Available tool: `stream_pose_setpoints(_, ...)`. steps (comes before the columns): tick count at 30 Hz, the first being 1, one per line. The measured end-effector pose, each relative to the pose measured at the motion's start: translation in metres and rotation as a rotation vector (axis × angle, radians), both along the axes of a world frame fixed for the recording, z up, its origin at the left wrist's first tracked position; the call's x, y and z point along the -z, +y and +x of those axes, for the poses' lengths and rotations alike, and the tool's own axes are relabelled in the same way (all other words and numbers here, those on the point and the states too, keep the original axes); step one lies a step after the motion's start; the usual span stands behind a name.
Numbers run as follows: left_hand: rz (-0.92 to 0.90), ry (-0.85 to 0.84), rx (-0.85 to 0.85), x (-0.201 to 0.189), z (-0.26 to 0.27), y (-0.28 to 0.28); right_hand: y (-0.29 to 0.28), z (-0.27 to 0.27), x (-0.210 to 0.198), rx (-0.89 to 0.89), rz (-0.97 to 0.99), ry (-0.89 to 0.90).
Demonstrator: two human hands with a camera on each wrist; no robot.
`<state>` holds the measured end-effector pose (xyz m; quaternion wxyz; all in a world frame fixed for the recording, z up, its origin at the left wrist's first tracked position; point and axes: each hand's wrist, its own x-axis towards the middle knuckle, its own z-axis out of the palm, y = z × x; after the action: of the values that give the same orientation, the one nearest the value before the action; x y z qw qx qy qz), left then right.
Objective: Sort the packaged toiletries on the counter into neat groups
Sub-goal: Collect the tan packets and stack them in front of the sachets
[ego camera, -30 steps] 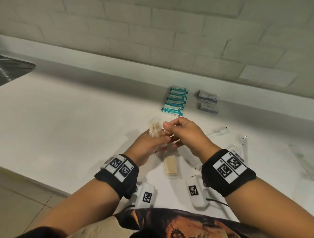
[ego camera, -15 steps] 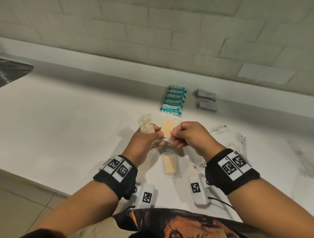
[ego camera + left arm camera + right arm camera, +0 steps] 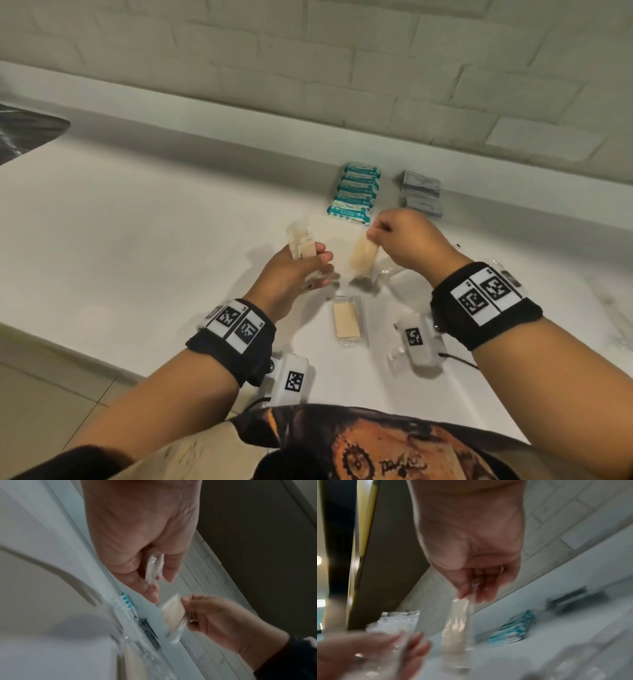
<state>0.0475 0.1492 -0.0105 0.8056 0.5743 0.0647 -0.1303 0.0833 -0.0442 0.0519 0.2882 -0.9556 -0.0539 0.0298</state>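
Observation:
My left hand grips a small stack of clear packets holding beige pads, raised above the white counter; the left wrist view shows the packets edge-on between thumb and fingers. My right hand pinches one beige pad packet by its top edge, so it hangs down beside the left hand; the same packet hangs below the fingers in the right wrist view. Another beige packet lies flat on the counter between my wrists.
A row of teal wipe packs and a pile of grey sachets sit near the back wall. Clear wrapped items lie under and beside my right wrist. A sink edge is at the far left.
My hands have drawn apart. The right hand took one beige packet from the left hand's bundle and lifted it right, now dangling; the left hand moved slightly left with its stack.

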Motion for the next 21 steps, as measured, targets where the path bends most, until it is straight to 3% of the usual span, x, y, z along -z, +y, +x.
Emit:
stream_pose_setpoints(2,-0.152,0.069,0.015,0.000,0.001,0.003,-0.010,0.001,-0.005,-0.024,-0.064,0.075)
stream_pose_setpoints(5,-0.301,0.130,0.029,0.001,0.002,0.009,-0.008,-0.010,-0.004,-0.209,-0.033,0.259)
stream_pose_setpoints(9,-0.205,0.066,0.032,0.002,0.001,0.012,0.013,-0.020,0.018,-0.393,-0.301,0.312)
stream_pose_setpoints(12,-0.137,0.057,-0.020,0.003,0.000,0.013,0.016,-0.019,0.035,-0.361,-0.340,0.331)
stream_pose_setpoints(14,-0.103,0.046,-0.036,0.004,-0.001,0.014,0.014,-0.019,0.032,-0.295,-0.247,0.256)
stream_pose_setpoints(16,-0.080,0.033,-0.019,0.005,-0.002,0.013,0.012,-0.017,0.023,-0.188,-0.020,0.170)
stream_pose_setpoints(18,-0.072,0.025,0.016,0.004,-0.002,0.009,0.015,-0.016,0.014,-0.092,0.246,0.155)
stream_pose_setpoints(21,-0.057,0.009,0.049,0.000,-0.005,0.000,0.022,-0.019,0.016,0.027,0.409,0.147)
